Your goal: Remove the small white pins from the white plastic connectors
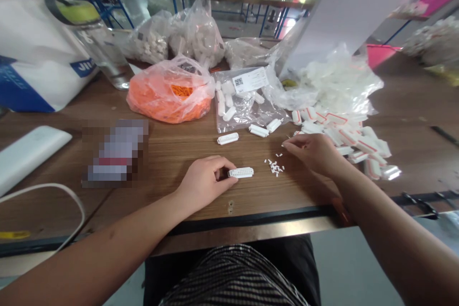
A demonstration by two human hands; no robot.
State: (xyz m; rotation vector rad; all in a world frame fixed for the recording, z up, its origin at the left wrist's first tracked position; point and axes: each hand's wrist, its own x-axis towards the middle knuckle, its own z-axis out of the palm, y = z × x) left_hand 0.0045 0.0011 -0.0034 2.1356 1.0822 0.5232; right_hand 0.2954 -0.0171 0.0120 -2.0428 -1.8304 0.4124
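Note:
My left hand (206,179) pinches one end of a white plastic connector housing (244,172), low over the brown table, its rows of small holes facing up. To the right of that housing lies a little heap of tiny white plugs (275,167). My right hand (315,152) is just beyond the heap, thumb and forefinger pressed together; whatever is between the tips is too small to make out. Farther back rest a loose white housing (228,138) and a pair of similar housings (258,130). Beside my right hand, many white housings with red-orange strips (353,138) are piled up.
Behind the loose housings lies a clear labelled bag (247,100). An orange-filled bag (168,93) and a bag of pale parts (337,81) flank it. On the left are a pixelated flat object (116,153), a white device (30,153) and a water bottle (103,52).

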